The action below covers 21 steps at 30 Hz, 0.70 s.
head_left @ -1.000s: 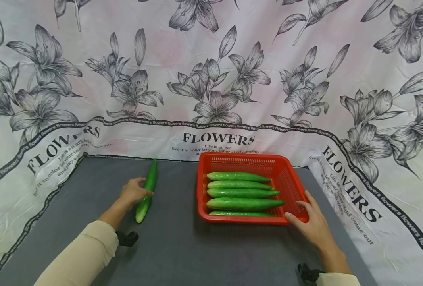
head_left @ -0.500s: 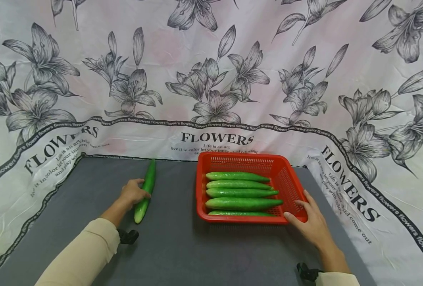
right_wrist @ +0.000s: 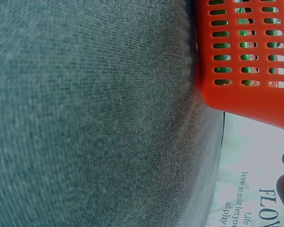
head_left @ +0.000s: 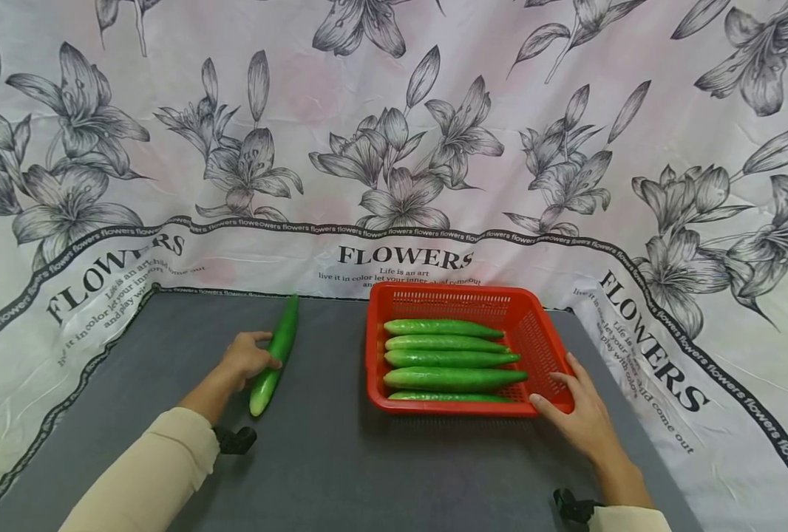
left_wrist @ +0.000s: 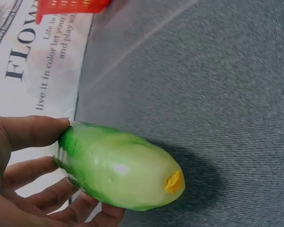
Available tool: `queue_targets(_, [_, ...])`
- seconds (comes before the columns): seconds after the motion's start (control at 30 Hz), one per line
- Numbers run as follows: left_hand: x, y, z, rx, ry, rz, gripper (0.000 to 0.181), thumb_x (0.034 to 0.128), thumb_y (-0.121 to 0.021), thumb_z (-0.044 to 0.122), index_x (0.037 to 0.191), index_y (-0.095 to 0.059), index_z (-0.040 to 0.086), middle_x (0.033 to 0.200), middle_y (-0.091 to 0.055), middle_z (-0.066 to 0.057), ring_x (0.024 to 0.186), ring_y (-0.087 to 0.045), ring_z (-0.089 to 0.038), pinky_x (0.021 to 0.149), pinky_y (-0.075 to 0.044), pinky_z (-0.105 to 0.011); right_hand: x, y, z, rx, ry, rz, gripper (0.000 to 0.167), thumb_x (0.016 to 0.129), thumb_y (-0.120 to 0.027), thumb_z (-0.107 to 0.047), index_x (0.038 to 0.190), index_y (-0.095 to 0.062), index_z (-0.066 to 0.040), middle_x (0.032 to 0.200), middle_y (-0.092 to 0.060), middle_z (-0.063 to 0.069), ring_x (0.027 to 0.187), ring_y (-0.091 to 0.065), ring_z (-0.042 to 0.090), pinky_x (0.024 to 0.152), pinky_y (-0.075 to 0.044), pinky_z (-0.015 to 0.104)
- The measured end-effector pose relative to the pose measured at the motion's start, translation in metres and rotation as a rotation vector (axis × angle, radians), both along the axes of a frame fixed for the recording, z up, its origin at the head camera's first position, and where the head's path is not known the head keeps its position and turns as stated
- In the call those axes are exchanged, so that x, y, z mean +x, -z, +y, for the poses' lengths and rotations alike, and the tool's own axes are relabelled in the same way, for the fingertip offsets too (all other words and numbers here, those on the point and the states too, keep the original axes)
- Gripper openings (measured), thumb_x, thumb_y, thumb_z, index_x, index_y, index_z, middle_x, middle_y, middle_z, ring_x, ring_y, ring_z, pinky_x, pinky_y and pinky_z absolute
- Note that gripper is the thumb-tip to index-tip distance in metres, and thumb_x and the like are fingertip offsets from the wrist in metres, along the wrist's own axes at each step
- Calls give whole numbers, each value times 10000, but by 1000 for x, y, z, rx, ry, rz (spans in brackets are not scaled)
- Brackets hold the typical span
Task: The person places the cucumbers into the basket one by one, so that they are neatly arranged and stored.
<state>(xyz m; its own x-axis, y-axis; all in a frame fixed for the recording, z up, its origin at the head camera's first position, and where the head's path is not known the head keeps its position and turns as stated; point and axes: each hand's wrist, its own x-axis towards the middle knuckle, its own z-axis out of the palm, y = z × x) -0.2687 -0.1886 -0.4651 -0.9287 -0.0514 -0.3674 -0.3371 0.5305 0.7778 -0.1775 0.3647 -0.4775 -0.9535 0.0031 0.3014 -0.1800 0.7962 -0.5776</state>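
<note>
A long green cucumber (head_left: 282,346) is gripped in my left hand (head_left: 248,358), at the left of the table in the head view. The left wrist view shows the thumb on one side of the cucumber (left_wrist: 118,165) and the fingers curled beneath, with its pale, yellow-tipped end toward the camera. A shadow falls beside that end; whether it touches the table I cannot tell. My right hand (head_left: 587,417) rests on the front right corner of a red plastic basket (head_left: 457,408), its fingers spread over the rim. Several cucumbers (head_left: 457,379) lie side by side inside the basket.
The grey table (head_left: 314,465) runs up to a flower-printed cloth (head_left: 407,185) hanging behind and along both sides. In the right wrist view, the slotted wall of the basket (right_wrist: 248,97) stands at the upper right.
The far end of the cucumber in my left hand has swung slightly to the right. My right hand and the basket stay in place.
</note>
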Motion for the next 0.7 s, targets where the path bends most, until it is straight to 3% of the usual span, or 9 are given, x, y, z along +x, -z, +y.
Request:
queue_targets(0.23, [3,-15,3,94,26,22,749,832,-715,6,1482,-341,7,1300,-433,-320,925,-605,-376,638,-553,-450,0,0,0,4,-4,-3,579,855,-712,-373,1226,-571,49,1536,-232,193,1285,-316,471,911,-328,641])
queue_targets(0.43, [6,-30,7,101,92,85,742,839,-712,6,1481,-342,-2,1327,-454,-329,968,-615,-370,688,-554,-433,0,-1,0,5,-4,-1,573,855,-713,-371,1220,-574,49,1534,-237,193,1282,-322,468,906,-333,631])
queue_targets(0.7, [8,-56,17,129,142,119,748,851,-703,14,1498,-328,32,1301,-470,-288,960,-615,-349,684,-554,-425,-1,0,0,2,-1,2,574,855,-713,-374,1220,-574,46,1537,-235,186,1284,-320,464,908,-333,627])
